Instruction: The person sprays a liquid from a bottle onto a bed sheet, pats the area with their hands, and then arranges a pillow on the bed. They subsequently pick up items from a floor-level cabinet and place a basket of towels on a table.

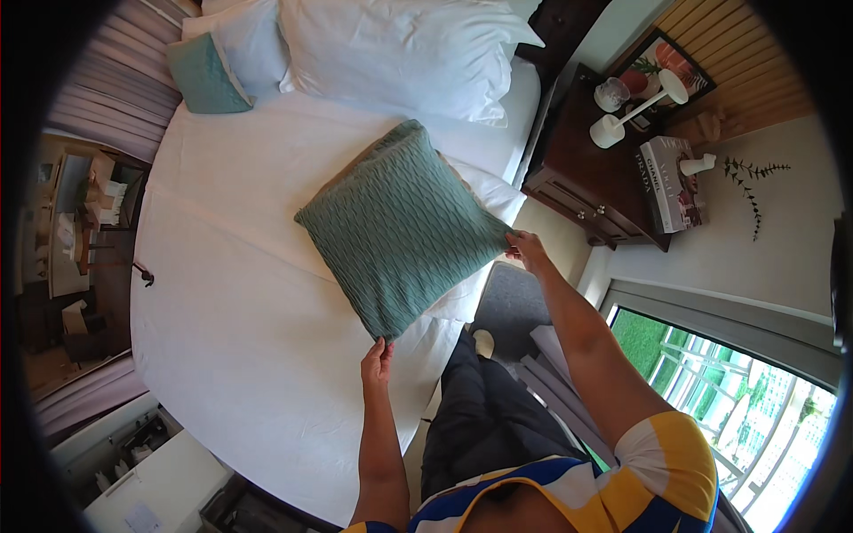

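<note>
A square green cushion [403,230] with a textured, wavy-patterned cover lies at a slant over the side of the bed. My left hand [378,362] pinches its near corner. With my right hand [525,251] I grip the corner on the right, close to the bed's edge. Between the two hands the cushion's front edge runs fairly straight. Beneath it spreads a white bed sheet [226,266], and some loose white fabric shows past the cushion's right side. The cushion's underside is hidden; a beige edge peeks out along its far sides.
White pillows [400,53] and a smaller green cushion [206,73] rest at the head end. A dark wooden nightstand [586,180] holds a white lamp [608,131], a glass jar [611,94] and books [673,186]. Grey curtain fabric [553,380] hangs by the window [726,393] at my right.
</note>
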A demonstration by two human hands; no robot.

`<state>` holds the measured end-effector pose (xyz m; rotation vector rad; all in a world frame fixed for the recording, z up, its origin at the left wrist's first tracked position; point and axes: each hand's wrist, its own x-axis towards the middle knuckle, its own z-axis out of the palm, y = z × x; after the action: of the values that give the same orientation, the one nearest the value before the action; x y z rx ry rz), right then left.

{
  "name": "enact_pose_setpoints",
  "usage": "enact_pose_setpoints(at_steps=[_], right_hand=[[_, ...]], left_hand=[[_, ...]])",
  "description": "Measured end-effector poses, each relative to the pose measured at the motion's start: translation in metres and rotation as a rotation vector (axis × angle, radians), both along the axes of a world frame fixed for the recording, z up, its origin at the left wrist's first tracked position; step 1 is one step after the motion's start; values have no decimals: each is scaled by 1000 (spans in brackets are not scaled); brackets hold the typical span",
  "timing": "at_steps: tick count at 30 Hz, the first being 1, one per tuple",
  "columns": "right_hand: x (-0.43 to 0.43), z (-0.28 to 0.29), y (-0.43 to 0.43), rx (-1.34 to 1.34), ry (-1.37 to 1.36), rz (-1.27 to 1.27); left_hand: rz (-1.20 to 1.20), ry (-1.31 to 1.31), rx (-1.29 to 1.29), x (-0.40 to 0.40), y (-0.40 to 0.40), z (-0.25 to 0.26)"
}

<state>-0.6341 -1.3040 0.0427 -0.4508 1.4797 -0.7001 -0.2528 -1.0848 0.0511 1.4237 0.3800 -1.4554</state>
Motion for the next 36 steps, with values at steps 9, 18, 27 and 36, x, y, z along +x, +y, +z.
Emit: enact_pose_setpoints(at_steps=[9,18,27,36], right_hand=[[3,53,-16,23,182,67],[65,229,-149,-437,53,3],[101,340,-231,-527,35,128],[129,310,-243,-479,-376,238]], left_hand=[[-145,4,54,21,-27,65],[-1,-222,-330,86,-152,237],[57,-216,-517,120,-203,351],[-22,-1010,-736,22,-109,393]])
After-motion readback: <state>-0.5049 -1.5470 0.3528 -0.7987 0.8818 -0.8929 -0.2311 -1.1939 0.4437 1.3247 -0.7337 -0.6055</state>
